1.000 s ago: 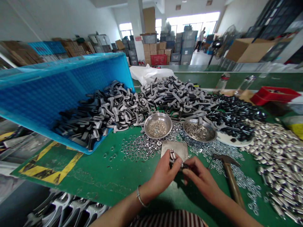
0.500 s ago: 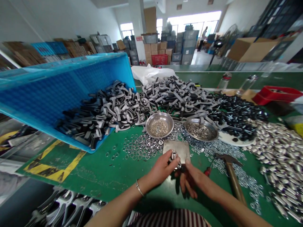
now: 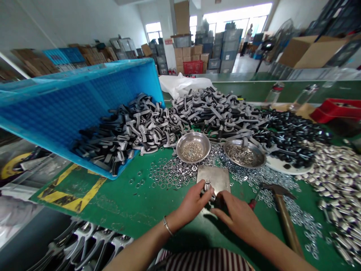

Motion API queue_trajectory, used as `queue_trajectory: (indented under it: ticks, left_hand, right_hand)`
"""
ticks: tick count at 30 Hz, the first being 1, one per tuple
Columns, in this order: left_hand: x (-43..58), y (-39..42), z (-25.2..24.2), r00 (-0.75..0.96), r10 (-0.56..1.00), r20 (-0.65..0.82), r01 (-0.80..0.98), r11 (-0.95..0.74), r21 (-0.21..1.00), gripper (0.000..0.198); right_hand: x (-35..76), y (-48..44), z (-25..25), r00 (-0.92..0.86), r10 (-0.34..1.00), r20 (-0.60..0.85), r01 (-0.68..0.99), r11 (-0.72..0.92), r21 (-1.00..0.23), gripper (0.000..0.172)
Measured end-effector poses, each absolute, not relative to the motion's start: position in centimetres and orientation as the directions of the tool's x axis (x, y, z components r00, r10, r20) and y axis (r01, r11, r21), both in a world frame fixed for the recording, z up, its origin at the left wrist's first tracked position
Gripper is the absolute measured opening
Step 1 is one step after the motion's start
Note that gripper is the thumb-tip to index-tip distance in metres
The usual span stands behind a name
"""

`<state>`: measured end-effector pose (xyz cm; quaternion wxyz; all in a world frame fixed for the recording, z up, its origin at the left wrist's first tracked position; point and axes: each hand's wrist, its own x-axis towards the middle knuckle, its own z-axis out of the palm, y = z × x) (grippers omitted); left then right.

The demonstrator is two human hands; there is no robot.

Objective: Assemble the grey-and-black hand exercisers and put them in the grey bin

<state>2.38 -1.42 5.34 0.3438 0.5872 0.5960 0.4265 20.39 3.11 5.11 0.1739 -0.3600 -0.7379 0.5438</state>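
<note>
My left hand (image 3: 194, 205) is closed in a pinch on a small silver threaded part (image 3: 208, 186), held at the near edge of a square metal plate (image 3: 214, 175) on the green table. My right hand (image 3: 238, 215) is closed against it from the right, its fingertips meeting the same part beside something small and dark that I cannot make out. Two steel bowls stand just beyond the plate, the left bowl (image 3: 193, 146) holding small rings and the right bowl (image 3: 244, 154) holding small pins. Loose washers (image 3: 169, 174) lie scattered around them.
A tipped blue crate (image 3: 64, 109) spills grey and black clamp pieces (image 3: 158, 124) across the table. A hammer (image 3: 283, 210) lies right of my hands. Black knobs (image 3: 293, 139) and silver sleeves (image 3: 335, 177) pile up on the right, with a red tray (image 3: 334, 109) behind.
The view has shifted slightly. My right hand's fingers, splayed downward half a second ago, have come back up against the part in my left hand. The left hand has kept its pinch.
</note>
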Motion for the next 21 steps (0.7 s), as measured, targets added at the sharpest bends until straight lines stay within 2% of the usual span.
queue_trajectory:
  ticks: [1,2,3,5,6,7,8,10,11,12,13,15,16,18,20,21]
  left_hand:
    - [2.5,-1.4,5.2,-0.111,0.990,0.084,0.368,-0.037,0.929,0.028]
    - [2.6,-1.5,5.2,-0.114,0.988,0.100,0.344,-0.056,0.937,0.028]
    - [2.6,-1.5,5.3,-0.077,0.988,0.135,0.341,-0.101,0.935,0.027]
    - [2.6,-1.6,5.5,0.063,0.978,0.197,0.383,-0.206,0.900,0.025]
    - [2.6,-1.6,5.6,0.110,0.974,0.199,0.405,-0.227,0.885,0.025]
    - [2.7,-1.5,5.6,0.112,0.978,0.177,0.415,-0.208,0.886,0.026]
    - [2.8,-1.3,5.5,0.072,0.988,0.134,0.403,-0.152,0.902,0.027]
    - [3.2,-1.1,5.2,-0.050,0.998,0.042,0.318,-0.024,0.948,0.029]
    - [3.4,-0.9,5.1,-0.099,0.995,0.031,0.275,-0.003,0.961,0.029]
    - [3.5,-0.9,5.0,-0.123,0.991,0.055,0.261,-0.021,0.965,0.027]
    - [3.7,-0.8,4.9,-0.114,0.988,0.102,0.281,-0.066,0.957,0.024]
    - [3.8,-0.8,4.9,-0.033,0.977,0.210,0.379,-0.182,0.907,0.017]
    - [3.9,-0.7,4.9,0.004,0.971,0.239,0.418,-0.219,0.882,0.015]
    - [4.1,-0.6,4.8,-0.009,0.971,0.237,0.431,-0.210,0.878,0.015]
    - [4.4,-0.5,4.6,-0.146,0.968,0.205,0.387,-0.135,0.912,0.019]
    - [4.5,-0.4,4.5,-0.203,0.959,0.196,0.372,-0.110,0.922,0.020]
  right_hand:
    - [20.5,3.1,5.1,-0.646,0.758,-0.087,0.329,0.174,-0.928,0.047]
    - [20.5,3.0,5.1,-0.660,0.741,-0.118,0.305,0.121,-0.945,0.049]
    - [20.6,2.8,5.0,-0.722,0.659,-0.211,0.281,-0.001,-0.960,0.055]
    - [20.7,2.7,4.7,-0.837,0.399,-0.374,0.293,-0.251,-0.923,0.070]
    - [20.7,2.7,4.6,-0.854,0.333,-0.399,0.312,-0.285,-0.906,0.073]
    - [20.8,2.8,4.5,-0.845,0.365,-0.391,0.320,-0.241,-0.916,0.071]
    - [20.9,2.9,4.5,-0.810,0.478,-0.341,0.316,-0.133,-0.939,0.064]
    - [21.0,3.2,4.6,-0.683,0.714,-0.151,0.322,0.109,-0.941,0.048]
    - [21.0,3.3,4.6,-0.641,0.760,-0.104,0.326,0.146,-0.934,0.045]
    - [20.9,3.4,4.6,-0.638,0.758,-0.135,0.321,0.103,-0.941,0.046]
    - [20.9,3.4,4.5,-0.677,0.699,-0.230,0.314,-0.008,-0.949,0.052]
    - [20.8,3.4,4.4,-0.763,0.500,-0.408,0.327,-0.246,-0.913,0.065]
    - [20.8,3.4,4.4,-0.776,0.462,-0.430,0.329,-0.285,-0.900,0.068]
    - [20.8,3.6,4.3,-0.738,0.579,-0.347,0.289,-0.194,-0.937,0.056]
    - [20.9,3.7,4.2,-0.660,0.713,-0.236,0.237,-0.101,-0.966,0.044]
    - [20.9,3.7,4.1,-0.647,0.727,-0.229,0.220,-0.109,-0.969,0.043]
